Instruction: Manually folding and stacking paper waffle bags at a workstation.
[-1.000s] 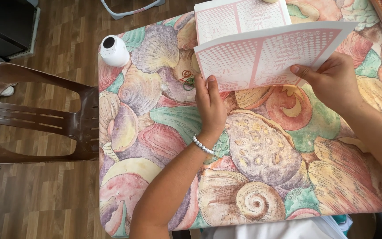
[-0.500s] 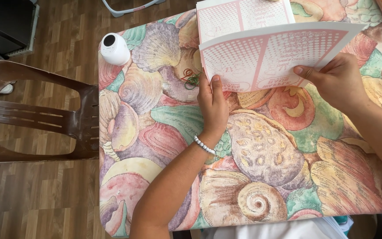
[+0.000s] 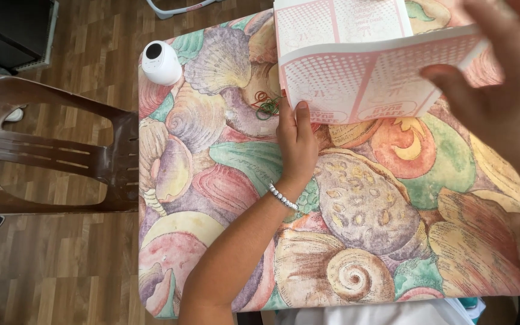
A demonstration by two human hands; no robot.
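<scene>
The right hand (image 3: 501, 90) has lifted off the sheet (image 3: 380, 78), fingers spread, now nearer the camera and blurred.

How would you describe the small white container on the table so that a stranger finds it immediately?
Start at the table covered with a colourful seashell-pattern cloth. Go to its far corner beside the brown plastic chair. There stands the small white cylindrical container with a dark round top, the only plain white thing on the cloth.

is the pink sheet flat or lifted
Lifted: the pink sheet curves up off the stack; the left hand presses its lower edge.
</scene>
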